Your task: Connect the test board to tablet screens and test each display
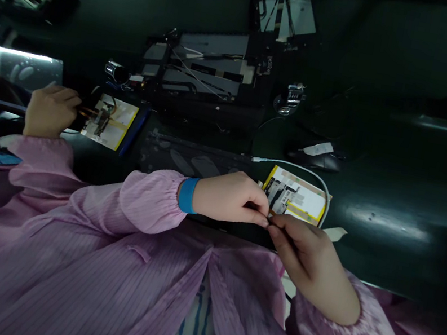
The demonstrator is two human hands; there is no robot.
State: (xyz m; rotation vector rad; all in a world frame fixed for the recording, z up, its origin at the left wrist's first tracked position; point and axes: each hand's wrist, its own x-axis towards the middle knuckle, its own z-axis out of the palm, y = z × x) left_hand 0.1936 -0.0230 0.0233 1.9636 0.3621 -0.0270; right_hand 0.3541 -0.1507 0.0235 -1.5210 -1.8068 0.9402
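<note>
My left hand (229,196), with a blue wristband under a pink sleeve, is closed in a pinch at the near corner of an opened device (296,197) with yellow edges. My right hand (310,262) meets it fingertip to fingertip, also pinched. Whatever small part sits between the fingertips is too small and dark to name. A white cable (325,186) curves round the device's far and right sides.
At the left, a co-worker's hand (51,110) in a pink sleeve works on a second opened device (111,121). Dark fixtures (206,67) stand at the back, with a metal counter (289,98) and a dark object bearing a white label (319,152).
</note>
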